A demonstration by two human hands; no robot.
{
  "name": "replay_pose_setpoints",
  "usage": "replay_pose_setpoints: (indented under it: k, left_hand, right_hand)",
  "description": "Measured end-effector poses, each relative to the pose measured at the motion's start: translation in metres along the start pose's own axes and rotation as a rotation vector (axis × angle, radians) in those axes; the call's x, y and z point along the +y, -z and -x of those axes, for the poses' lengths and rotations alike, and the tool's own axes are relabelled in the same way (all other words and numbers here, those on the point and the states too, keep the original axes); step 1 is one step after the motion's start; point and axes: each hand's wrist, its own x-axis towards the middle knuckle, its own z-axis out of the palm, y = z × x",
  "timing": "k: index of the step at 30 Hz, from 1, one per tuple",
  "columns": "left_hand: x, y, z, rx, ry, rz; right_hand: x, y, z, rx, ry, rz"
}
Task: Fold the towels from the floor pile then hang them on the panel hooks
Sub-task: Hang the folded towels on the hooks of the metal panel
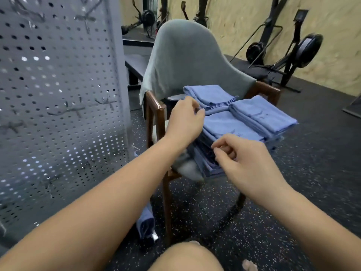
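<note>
Several folded blue towels (234,124) lie stacked on the seat of a wooden chair (155,114). My left hand (185,122) hovers at the left edge of the stack, fingers loosely curled, holding nothing that I can see. My right hand (246,163) is at the stack's near edge, fingers curled with thumb and forefinger close together; no cloth shows between them. The grey perforated panel (58,94) with metal hooks (68,111) stands at the left. One more blue towel (145,223) lies on the floor beside the chair leg.
A grey towel (185,59) drapes over the chair's back. Exercise machines (293,51) stand along the far wall on the dark speckled floor (322,153). A dark bench (136,63) sits behind the panel. My knee (185,257) is at the bottom.
</note>
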Motion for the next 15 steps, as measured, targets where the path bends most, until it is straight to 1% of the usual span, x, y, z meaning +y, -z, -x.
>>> replay_pose_setpoints:
  k: [2,5,7,9,12,15]
  left_hand:
    - [0.001,-0.005,-0.014,-0.125,0.123,-0.063]
    - [-0.003,-0.011,-0.021,-0.228,0.179,-0.106]
    - [-0.007,-0.012,-0.023,-0.239,0.216,-0.038]
    - [-0.006,-0.009,-0.019,-0.196,0.262,0.141]
    - [0.004,0.001,0.001,-0.114,0.229,0.394]
    - [0.017,0.016,0.035,-0.065,0.047,0.449]
  right_hand:
    - [0.005,0.007,-0.012,0.043,0.004,0.037]
    - [0.014,0.011,-0.026,0.041,-0.022,0.064]
    - [0.017,0.011,-0.033,0.051,-0.058,0.066]
    - [0.021,0.01,-0.041,0.077,-0.118,0.027]
    - [0.022,0.012,-0.05,0.093,-0.229,-0.098]
    - [0.012,0.015,-0.054,0.089,-0.378,-0.337]
